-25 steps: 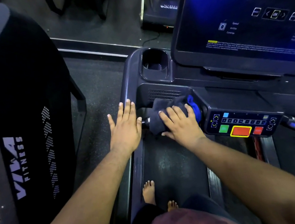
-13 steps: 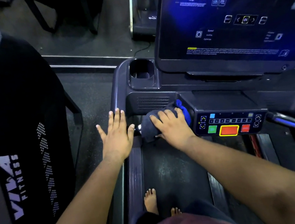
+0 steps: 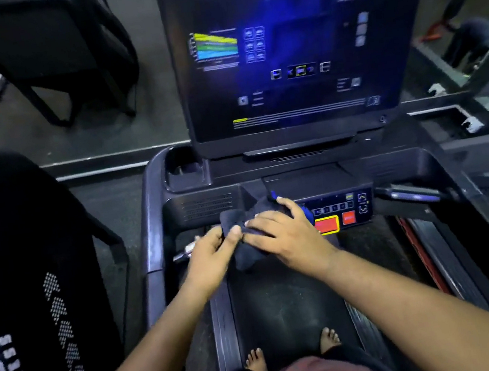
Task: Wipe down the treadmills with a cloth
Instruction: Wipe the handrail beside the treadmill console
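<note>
Feet [image 3: 255,360] are seen bare on the running belt [image 3: 284,302], nearest the camera, below two forearms that reach forward. Ahead of them, the cloth [image 3: 245,248], dark with a blue edge, is bunched between both hands, just in front of the treadmill [image 3: 149,230] console. The left hand [image 3: 212,257] is closed on the cloth's left side, the material pinched between thumb and fingers. The right hand [image 3: 288,235] is laid over the top of the cloth with fingers spread, and its grip is pressed down on the fabric rather than curled around it.

Just right of the right hand, partly hidden by it, the button panel [image 3: 344,210] with its red keys is found. Left of the left hand, a metal-tipped handle [image 3: 185,253] projects from the frame. Beyond both hands lie the speaker grille [image 3: 207,206] and, further up to the left, the cup holder [image 3: 183,170]. Farthest off, the lit screen [image 3: 290,53] stands above everything.

Progress is judged to be early or middling. The cloth appears to be regathered or refolded beside the controls. No wiped or unwiped surface can be told apart by sight, as the frame is blurred. The screen, the cup holder, the side rails and any other treadmills are presumed left to be done.
</note>
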`<state>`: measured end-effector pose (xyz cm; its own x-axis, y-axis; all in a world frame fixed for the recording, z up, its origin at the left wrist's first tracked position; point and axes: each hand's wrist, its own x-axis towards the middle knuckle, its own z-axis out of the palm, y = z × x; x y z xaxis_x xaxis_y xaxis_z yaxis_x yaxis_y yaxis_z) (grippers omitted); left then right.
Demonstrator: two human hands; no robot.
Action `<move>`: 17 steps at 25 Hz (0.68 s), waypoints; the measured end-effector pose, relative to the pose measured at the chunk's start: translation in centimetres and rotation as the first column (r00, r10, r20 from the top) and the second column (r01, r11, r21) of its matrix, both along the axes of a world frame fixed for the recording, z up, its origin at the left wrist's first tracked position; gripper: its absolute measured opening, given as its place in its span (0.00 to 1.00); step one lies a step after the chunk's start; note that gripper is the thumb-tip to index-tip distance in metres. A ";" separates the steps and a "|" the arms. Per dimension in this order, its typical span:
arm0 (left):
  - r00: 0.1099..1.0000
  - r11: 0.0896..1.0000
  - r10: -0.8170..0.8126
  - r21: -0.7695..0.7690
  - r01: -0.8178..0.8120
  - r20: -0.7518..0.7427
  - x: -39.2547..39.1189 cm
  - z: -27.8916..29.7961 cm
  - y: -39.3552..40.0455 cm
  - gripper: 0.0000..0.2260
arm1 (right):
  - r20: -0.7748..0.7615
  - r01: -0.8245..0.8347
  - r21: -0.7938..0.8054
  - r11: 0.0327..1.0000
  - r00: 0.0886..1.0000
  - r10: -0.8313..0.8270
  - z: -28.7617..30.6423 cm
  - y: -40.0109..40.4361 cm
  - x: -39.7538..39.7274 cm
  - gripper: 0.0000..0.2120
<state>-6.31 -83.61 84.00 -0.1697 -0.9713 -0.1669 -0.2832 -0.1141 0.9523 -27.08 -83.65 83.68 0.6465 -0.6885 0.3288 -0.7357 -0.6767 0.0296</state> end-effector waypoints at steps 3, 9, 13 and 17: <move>0.942 0.987 0.044 0.159 0.009 -0.332 -6.6 3.6 0.3 0.07 | 0.151 0.082 0.162 0.983 0.983 -0.107 0.6 2.2 -6.1 0.34; 0.906 0.952 -0.035 0.263 0.159 -0.421 -19.7 4.1 0.0 0.10 | 0.621 -0.145 0.784 0.604 0.174 -0.764 -0.9 5.0 -16.9 0.43; 0.911 0.933 -0.120 0.269 0.239 -0.394 -27.9 3.7 -1.4 0.11 | 0.586 -0.249 0.772 0.585 -0.076 -0.807 -1.9 4.9 -23.5 0.24; 0.959 0.974 -0.165 0.116 0.195 -0.231 -33.9 3.1 -3.5 0.16 | 0.672 0.110 0.740 0.663 -0.100 -0.734 -1.8 2.9 -28.9 0.19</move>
<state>-40.18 -87.11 87.14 -0.3867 -0.8919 -0.2344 -0.0975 -0.2132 0.9721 -56.02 -80.74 81.92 -0.4656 -0.8822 -0.0705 -0.0298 0.0952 -0.9950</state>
